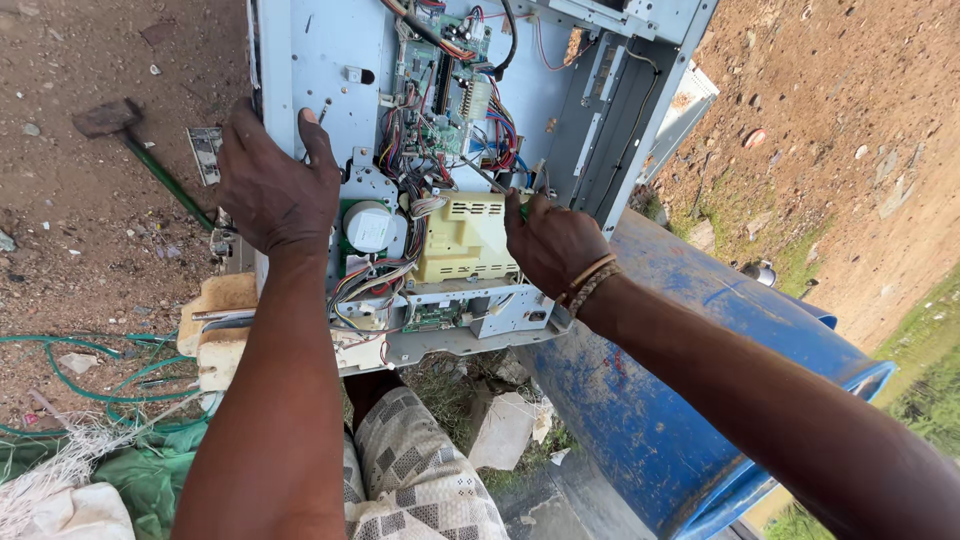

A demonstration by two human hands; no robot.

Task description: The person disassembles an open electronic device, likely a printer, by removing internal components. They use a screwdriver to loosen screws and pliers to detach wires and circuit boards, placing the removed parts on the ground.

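Both arms reach forward and are almost straight. The left hand [272,190] lies flat with its palm down. Its fingers are spread a little and its thumb sticks up. The right hand [550,243] is curled, with its fingers bent and tucked under. The right wrist wears two thin bands [592,281]. Both arms are bare.

Bright, even daylight, sharp focus

Soft shadows only; the pale grey metal machine chassis [330,60] shows no glare, and straight edges bow slightly away from it toward the corners.
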